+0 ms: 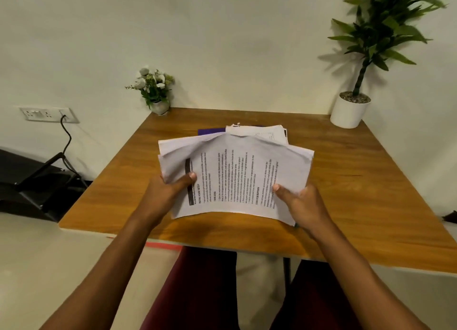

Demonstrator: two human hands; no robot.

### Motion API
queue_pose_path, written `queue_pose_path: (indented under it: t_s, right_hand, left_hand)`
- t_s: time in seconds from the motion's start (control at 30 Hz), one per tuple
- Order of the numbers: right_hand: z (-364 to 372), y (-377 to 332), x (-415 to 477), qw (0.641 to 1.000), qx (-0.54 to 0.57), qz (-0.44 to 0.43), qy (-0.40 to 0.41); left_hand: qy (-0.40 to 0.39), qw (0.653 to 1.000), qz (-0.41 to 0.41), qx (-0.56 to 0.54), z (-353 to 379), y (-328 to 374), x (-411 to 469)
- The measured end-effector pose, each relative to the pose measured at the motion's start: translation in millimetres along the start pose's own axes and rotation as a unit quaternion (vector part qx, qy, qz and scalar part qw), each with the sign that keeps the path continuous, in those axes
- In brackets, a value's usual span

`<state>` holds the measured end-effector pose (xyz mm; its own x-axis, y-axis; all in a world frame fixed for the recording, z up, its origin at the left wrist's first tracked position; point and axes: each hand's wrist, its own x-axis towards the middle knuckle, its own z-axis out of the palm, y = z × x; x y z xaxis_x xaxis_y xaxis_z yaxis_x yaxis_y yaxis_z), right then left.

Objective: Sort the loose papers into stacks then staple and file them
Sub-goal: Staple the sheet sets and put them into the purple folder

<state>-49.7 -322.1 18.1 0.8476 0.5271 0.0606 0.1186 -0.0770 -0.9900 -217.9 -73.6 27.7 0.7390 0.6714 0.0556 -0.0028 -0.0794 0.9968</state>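
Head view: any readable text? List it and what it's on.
"INITIAL SCENE SETUP": heading on the top sheet, printed sideways.
"TASK GOAL": heading, same sheet.
"TASK DESCRIPTION": heading, same sheet.
All other print on that sheet: too blurred to read.
Paper pile behind it: print too small to read.

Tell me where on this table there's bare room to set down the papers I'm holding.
Bare table shows right of the held papers, up to the white plant pot, and left of them, below the flower vase. The back middle is crowded: paper pile on a purple folder.
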Motion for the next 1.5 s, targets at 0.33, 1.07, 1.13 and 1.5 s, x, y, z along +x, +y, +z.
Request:
queue_pose_path:
  t_s: [0.33, 1.07, 1.13, 1.5]
  right_hand:
    - [6, 25, 2, 1.0, 0.003, 0.009, 0.011]
    - [11, -5, 7, 0.953, 0.302, 0.021, 0.026]
    - [28, -8, 0, 0.94, 0.34, 0.028, -0.016]
    - [39, -10, 8, 0.939, 0.333, 0.058, 0.068]
  left_hand:
    - [0.02, 0.999, 0.002, -0.047, 14, -14, -12]
    - [0.075, 0.961, -0.076, -0.254, 47, -17, -24]
    - [0.073, 0.958, -0.103, -0.258, 63, -18, -30]
    - [0.05, 0.946, -0.162, -0.275, 86, -28, -41]
